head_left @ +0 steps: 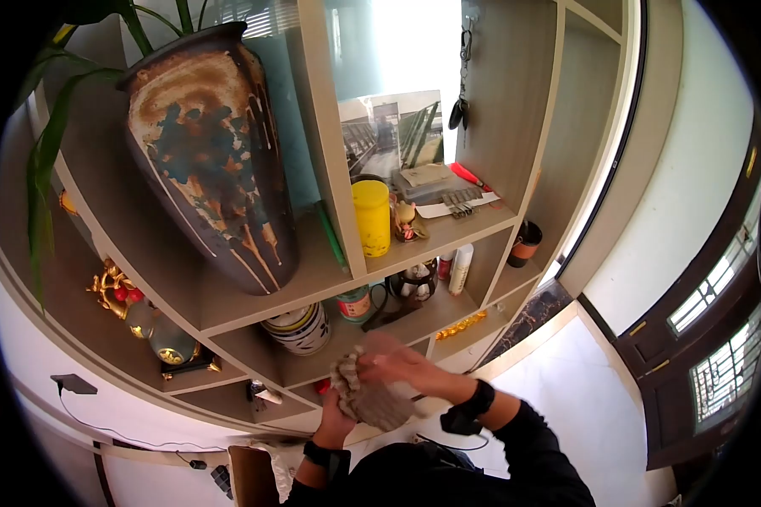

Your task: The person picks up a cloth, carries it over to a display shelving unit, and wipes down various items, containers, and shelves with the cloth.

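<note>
A crumpled grey-beige cloth is in front of my body, below the shelf unit. My left hand is closed around the cloth's left side, with its thumb up along the folds. Over the upper right part of the cloth is my right hand, smeared by motion. Its fingers are too blurred to show whether they grip the cloth. Both wrists wear black bands. Nearest beyond the hands, a lower shelf holds a patterned white pot and a green-labelled container.
A tall glazed vase with a plant stands on the left shelf. A yellow canister, a small figurine and a photo print sit on the middle shelf. Keys hang above. A black cup stands right; a dark door lies beyond.
</note>
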Motion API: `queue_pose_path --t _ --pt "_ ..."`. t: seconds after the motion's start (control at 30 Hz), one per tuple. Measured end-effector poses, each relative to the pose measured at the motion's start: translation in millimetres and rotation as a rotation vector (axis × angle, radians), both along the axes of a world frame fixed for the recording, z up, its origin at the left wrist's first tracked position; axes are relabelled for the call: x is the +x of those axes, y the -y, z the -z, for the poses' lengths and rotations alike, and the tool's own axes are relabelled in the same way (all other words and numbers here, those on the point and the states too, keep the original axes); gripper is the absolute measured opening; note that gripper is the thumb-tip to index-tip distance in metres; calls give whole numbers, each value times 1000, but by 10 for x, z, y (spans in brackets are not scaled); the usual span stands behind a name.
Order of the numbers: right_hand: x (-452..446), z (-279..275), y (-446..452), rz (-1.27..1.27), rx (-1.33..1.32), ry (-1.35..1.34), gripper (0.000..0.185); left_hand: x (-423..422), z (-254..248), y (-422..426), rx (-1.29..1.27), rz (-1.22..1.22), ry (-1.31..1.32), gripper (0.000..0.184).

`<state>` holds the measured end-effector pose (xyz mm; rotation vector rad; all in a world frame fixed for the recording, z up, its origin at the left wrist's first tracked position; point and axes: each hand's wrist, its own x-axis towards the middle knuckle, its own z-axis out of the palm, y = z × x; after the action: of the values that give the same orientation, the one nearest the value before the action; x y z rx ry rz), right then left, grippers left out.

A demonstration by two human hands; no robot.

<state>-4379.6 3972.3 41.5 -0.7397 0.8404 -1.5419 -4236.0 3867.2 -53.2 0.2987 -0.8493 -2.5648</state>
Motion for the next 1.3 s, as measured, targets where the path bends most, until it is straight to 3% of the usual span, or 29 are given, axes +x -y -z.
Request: queue_pose_path --t 0.03,0.1,0.23,0.33,0.4,0.43,0.5,0.7,0.77,0.9,1.03,1.13,1.2,1.3 --pt "-91 -122 -30 94 24 -308 46 36 31 29 60 -15 30 43" --pt "-356 -298 -78 111 -138 -543 43 140 -144 39 66 -80 89 40" --pt "-804 -973 -307 228 -249 -688 30 356 -93 220 60 -236 124 42" --pt "-1048 -1327 -263 353 -138 -873 30 485 61 308 166 -236 -6 40" --pt "-1098 -1498 -99 674 -283 -1450 37 499 49 278 201 -242 12 40" --pt "-1115 -1560 -10 672 -284 -1446 37 513 44 257 234 -243 34 40" --pt "-1115 -1659 176 736 -370 -1706 49 489 40 218 207 -247 58 39" --pt "-1042 -1834 562 467 -92 -1480 63 405 -72 133 109 -223 158 38" --pt "-1020 -1845 635 455 -81 -1499 62 423 3 142 28 -201 136 39" --pt "-954 -1886 613 418 16 -1434 56 454 114 142 100 -189 142 39" --pt "-1032 -1878 484 576 -238 -1450 52 488 188 108 156 -174 137 40" --pt "-1075 -2026 230 655 -330 -1255 54 494 215 116 149 -142 118 40" --pt "-1031 -2072 -19 593 -314 -784 57 458 228 113 158 -114 101 41" --pt "-1041 -1802 -297 616 -390 -639 61 322 165 91 207 -63 50 40"
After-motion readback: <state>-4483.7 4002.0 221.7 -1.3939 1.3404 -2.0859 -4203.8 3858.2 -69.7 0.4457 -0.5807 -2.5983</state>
